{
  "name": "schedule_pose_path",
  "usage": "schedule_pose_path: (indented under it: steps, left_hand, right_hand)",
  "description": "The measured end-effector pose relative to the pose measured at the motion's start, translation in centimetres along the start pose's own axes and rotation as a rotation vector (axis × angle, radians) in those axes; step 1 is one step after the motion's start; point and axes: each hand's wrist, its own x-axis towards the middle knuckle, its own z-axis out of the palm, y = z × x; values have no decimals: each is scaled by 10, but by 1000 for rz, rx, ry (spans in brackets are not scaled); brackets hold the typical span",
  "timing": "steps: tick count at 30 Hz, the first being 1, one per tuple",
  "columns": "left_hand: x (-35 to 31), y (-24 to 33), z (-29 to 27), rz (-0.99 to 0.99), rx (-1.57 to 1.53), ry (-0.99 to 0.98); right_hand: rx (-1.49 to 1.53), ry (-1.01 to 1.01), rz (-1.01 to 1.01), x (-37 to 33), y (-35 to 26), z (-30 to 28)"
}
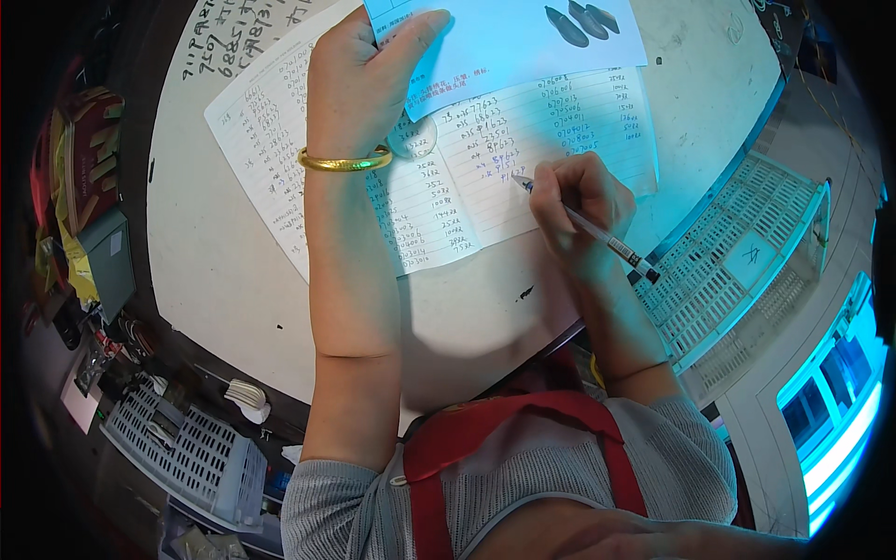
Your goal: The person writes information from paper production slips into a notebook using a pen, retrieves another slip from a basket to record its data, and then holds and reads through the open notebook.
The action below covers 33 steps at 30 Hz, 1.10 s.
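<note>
An open notebook (280,149) with handwritten rows lies on the white table (215,280). My right hand (579,201) grips a pen (597,231), its tip resting on the notebook's right page. My left hand (359,84), with a gold bangle (343,161) at the wrist, holds a light blue printed sheet (523,42) by its lower left corner above the notebook. The sheet shows three dark oval shapes (581,21).
A white slatted crate (737,261) stands right of the table. Another slatted crate (187,448) sits low at the left, near clutter and a grey box (107,261). A small dark mark (525,293) lies on the table near its front edge.
</note>
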Motion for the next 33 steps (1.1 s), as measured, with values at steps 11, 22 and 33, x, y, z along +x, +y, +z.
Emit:
schedule_pose_path:
  steps: [11, 22, 33]
  left_hand:
    - [0, 6, 9, -4, -30, -37]
    - [-87, 49, -43, 287, 132, 331]
    - [-745, -41, -208, 136, -564, 1796]
  right_hand:
    - [294, 106, 110, -9, 11, -11]
    - [473, 17, 87, -6, 31, -5]
    - [494, -121, 4, -11, 3, -43]
